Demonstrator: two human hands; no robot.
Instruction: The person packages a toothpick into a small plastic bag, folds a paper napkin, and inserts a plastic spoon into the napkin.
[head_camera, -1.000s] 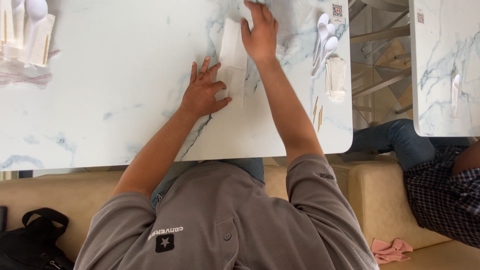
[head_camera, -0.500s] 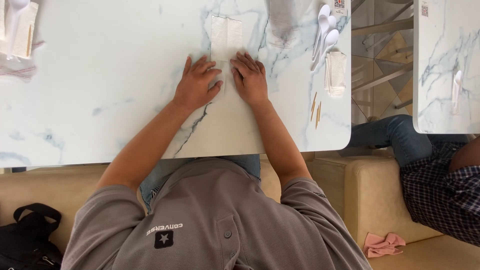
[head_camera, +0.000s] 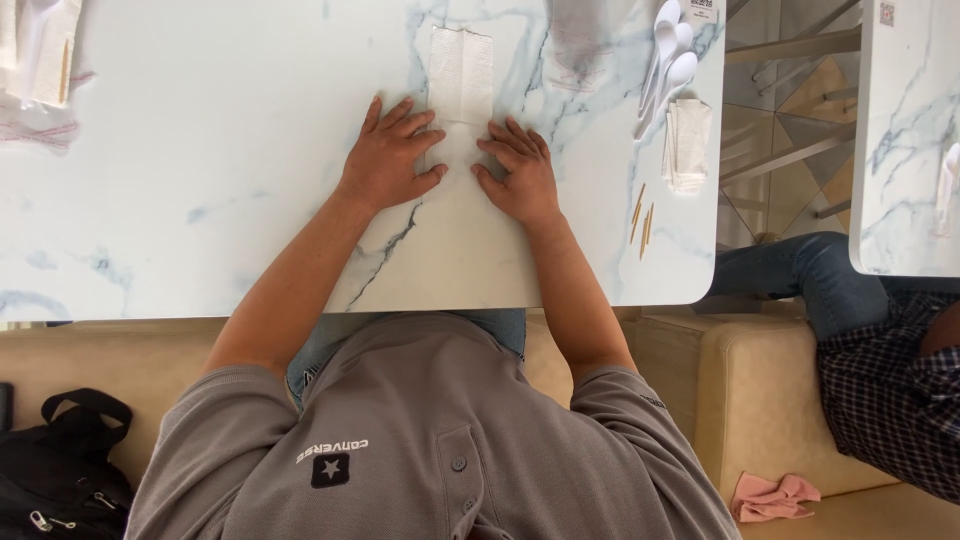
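- The fingers (head_camera: 400, 125) of the left hand (head_camera: 388, 158) are spread and lie flat, gripping nothing; the fingertips press on the left edge of the paper napkin (head_camera: 460, 85).
- The fingers of the right hand (head_camera: 518, 172) are likewise spread flat and grip nothing; they bear on the lower right edge of the same napkin.
- The napkin lies flat on the counter (head_camera: 200, 200), straight ahead of the person, between the two hands, with its long side running away from the body. A crease line runs down its length.
- To the right, well apart from the hands, lie white plastic spoons (head_camera: 668, 60), a stack of folded napkins (head_camera: 688, 140) and a few toothpicks (head_camera: 642, 215). A clear plastic bag (head_camera: 580, 35) lies just beyond the right hand.
- At the far left edge of the counter lies a further packet of napkins and cutlery (head_camera: 40, 50).
- Judgement on the step in hand: the napkin is being flattened or folded. Even pressure from both palms is advised, and the edges should be lined up before any crease is pressed down.
- Sliding the fingertips outward from the crease should remove wrinkles; uneven pressure may skew the thin paper.
- Another person's leg (head_camera: 800, 280) is seated at the right and takes no part.
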